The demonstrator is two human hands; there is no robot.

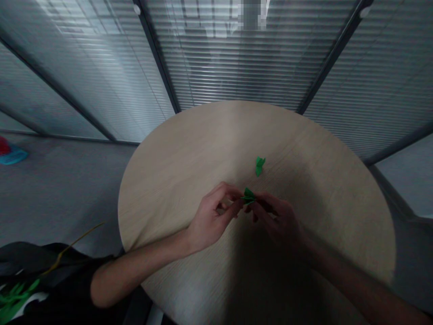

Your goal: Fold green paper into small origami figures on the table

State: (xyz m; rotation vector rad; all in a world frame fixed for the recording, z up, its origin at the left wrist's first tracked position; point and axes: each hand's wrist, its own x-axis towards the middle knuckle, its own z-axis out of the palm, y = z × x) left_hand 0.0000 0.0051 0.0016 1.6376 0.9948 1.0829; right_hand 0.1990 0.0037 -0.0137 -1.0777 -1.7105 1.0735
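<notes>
Grip, left hand (211,220): narrow pinch, fingertips on a folded green paper piece (248,196).
Grip, right hand (277,221): narrow pinch on that same piece, from the opposite side.
Held piece: in the air above the round pale wood surface (321,180), near its middle.
Second green piece (260,165): lying on the surface, just beyond the hands, untouched.
Left of surface: dark cloth (34,259), green leaf shapes (15,298) and a thin yellow stem (76,237).
Beyond surface: slatted blinds (237,58).
</notes>
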